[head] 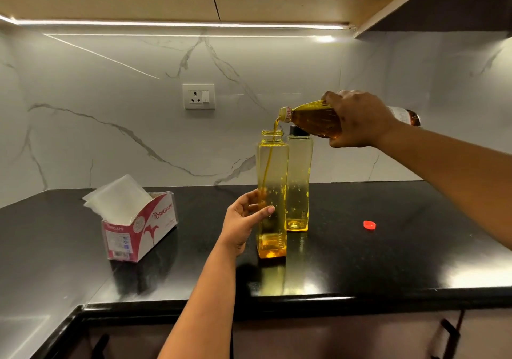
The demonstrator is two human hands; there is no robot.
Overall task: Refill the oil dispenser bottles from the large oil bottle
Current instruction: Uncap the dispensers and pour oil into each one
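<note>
Two tall yellow-tinted dispenser bottles stand on the black counter. The nearer dispenser bottle is uncapped, with a little oil at its bottom. My left hand grips its lower left side, thumb across the front. My right hand holds the large oil bottle tipped on its side above it. A thin stream of oil runs from its mouth into the open neck. The second dispenser bottle stands just behind to the right, with a black cap on.
A small red cap lies on the counter to the right of the bottles. An open tissue box sits at the left. A wall socket is on the marble backsplash. The counter edge runs across the foreground.
</note>
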